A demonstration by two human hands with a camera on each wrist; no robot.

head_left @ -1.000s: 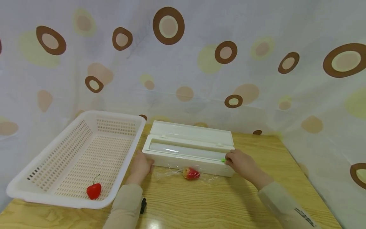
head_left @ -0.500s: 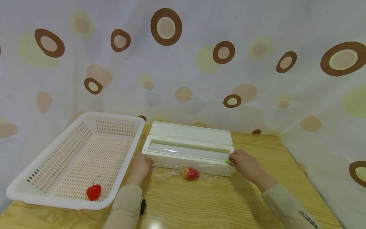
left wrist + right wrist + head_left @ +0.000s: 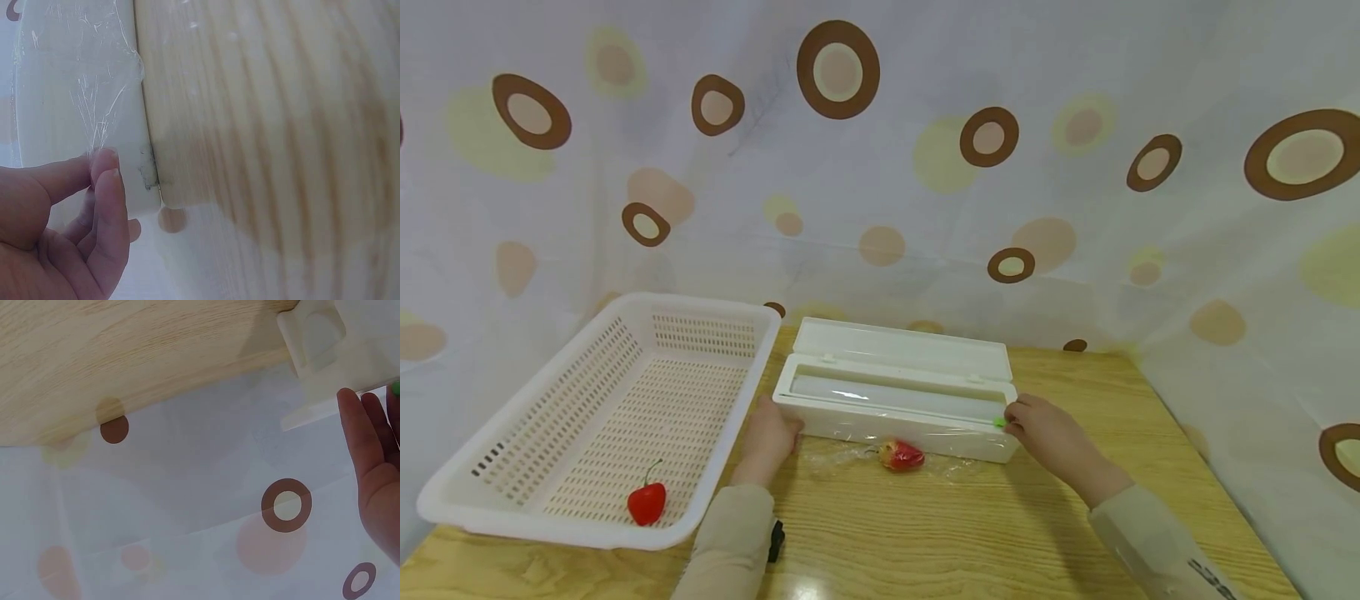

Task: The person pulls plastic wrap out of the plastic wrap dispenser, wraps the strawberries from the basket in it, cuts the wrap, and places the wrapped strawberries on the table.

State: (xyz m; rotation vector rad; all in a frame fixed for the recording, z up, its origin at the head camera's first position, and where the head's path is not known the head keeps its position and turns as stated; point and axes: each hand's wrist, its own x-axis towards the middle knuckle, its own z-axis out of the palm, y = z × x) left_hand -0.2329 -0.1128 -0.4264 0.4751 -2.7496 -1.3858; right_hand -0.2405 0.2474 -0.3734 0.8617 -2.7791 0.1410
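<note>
A white cling film box (image 3: 895, 428) stands on the table, its lid (image 3: 902, 348) folded back and a roll of cling film (image 3: 880, 393) inside. Clear film (image 3: 835, 454) hangs over the front, around or over a small red and yellow fruit (image 3: 901, 455). At the box's left end, my left hand (image 3: 767, 437) pinches the film's edge between thumb and fingertips, seen in the left wrist view. My right hand (image 3: 1048, 435) is at the right end of the cutting rail, fingertips on a small green slider (image 3: 999, 422). Its grip is mostly hidden in the right wrist view.
A white slotted basket (image 3: 565, 533) stands left of the box, close beside my left forearm. In it lies a red fruit (image 3: 647, 503) with a thin stem. A patterned curtain (image 3: 880, 167) hangs behind the wooden table (image 3: 925, 542).
My right hand has slid the green slider a short way right along the rail, to near the box's right end. My left hand has stayed at the left end.
</note>
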